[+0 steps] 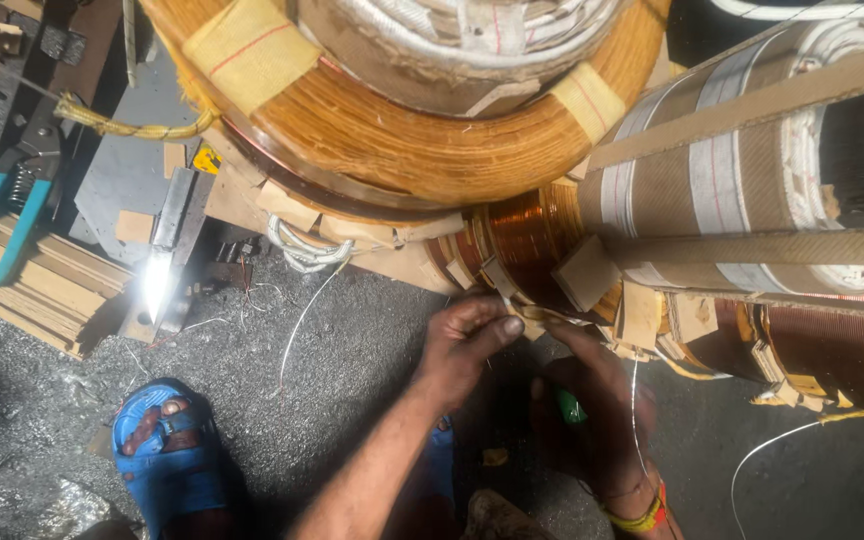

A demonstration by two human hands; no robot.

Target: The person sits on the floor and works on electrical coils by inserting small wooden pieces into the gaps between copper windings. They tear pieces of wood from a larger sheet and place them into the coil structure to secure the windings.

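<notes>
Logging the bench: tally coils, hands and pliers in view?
Wound coils: 3 – yellow-taped coil, copper coil, paper-wrapped coil
Hands: 2 – left hand, right hand
Blue-handled pliers: 1
Total: 6

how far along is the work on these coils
Done: the big yellow coil is fully wound and taped, and the copper winding carries cardboard pieces. In hand: the left hand pinches something pale at the winding's lower edge; the right hand has a green-handled tool in its grip. Left: loose white wires dangle.
</notes>
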